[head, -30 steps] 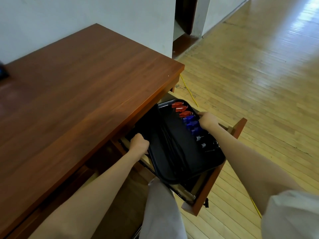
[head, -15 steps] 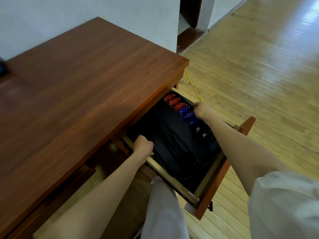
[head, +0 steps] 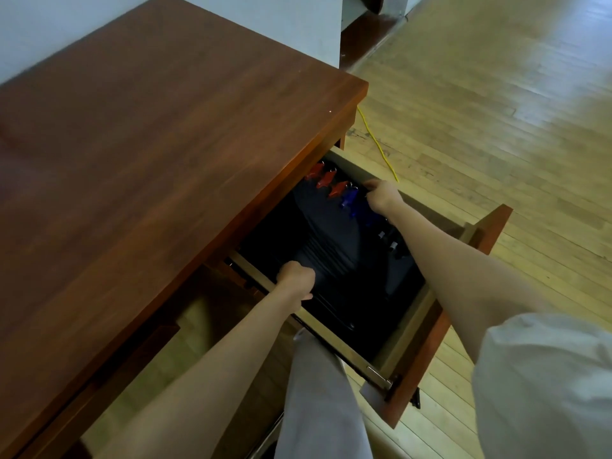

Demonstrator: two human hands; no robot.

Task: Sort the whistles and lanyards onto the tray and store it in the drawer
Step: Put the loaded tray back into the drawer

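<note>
Three red whistles (head: 326, 178) lie in a row at the far end of the tray (head: 394, 286). At least two blue whistles (head: 349, 197) follow them, and a third may be hidden under the right wrist. Two pale whistles (head: 388, 240) lie nearer. The lanyards (head: 331, 250) form one dark bundle along the tray's middle, too dim to count.

The tray sits low inside the open drawer (head: 440, 332), its far part under the edge of the desk (head: 165, 160). The left hand (head: 294, 281) has its fingers curled over the tray's rim next to the drawer's side wall. The right hand (head: 381, 195) appears to pinch the opposite rim just beside the blue whistles.

Sorting looks done, and the step in hand seems to be seating the tray. The next move calls for letting go with both hands, lifting them clear, and pushing the drawer front in gently so nothing rolls. One yellow cable (head: 377, 140) crosses the floor (head: 496, 127) beyond.
</note>
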